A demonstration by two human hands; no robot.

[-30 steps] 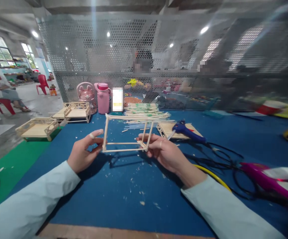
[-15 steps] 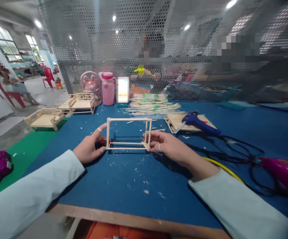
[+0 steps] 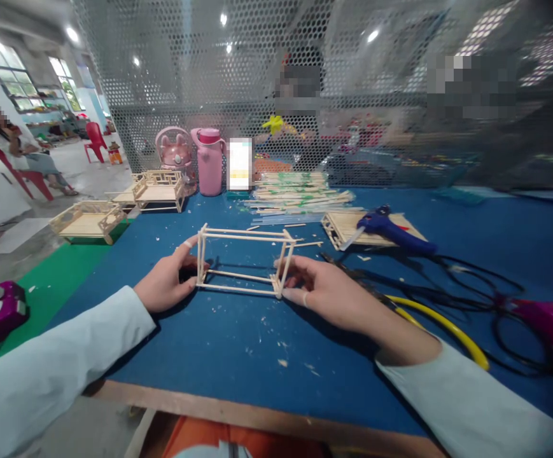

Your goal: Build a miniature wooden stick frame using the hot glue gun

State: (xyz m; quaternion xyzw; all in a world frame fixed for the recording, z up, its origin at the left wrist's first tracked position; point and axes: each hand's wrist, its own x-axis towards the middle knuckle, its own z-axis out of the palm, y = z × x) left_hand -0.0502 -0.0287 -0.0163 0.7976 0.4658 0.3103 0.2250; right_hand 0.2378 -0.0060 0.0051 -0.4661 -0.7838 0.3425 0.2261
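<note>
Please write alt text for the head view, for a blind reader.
The left hand and right hand hold a stick frame by its ends over a blue table. Behind are a glue gun, sticks and a pink bottle.

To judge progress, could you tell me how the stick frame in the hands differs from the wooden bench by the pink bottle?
The stick frame is a bare skeleton of thin sticks; the wooden bench has a solid seat and railed sides. The stick frame is held at its ends by the left hand and right hand; the wooden bench stands untouched. Both are pale wood and roughly box-shaped.
</note>
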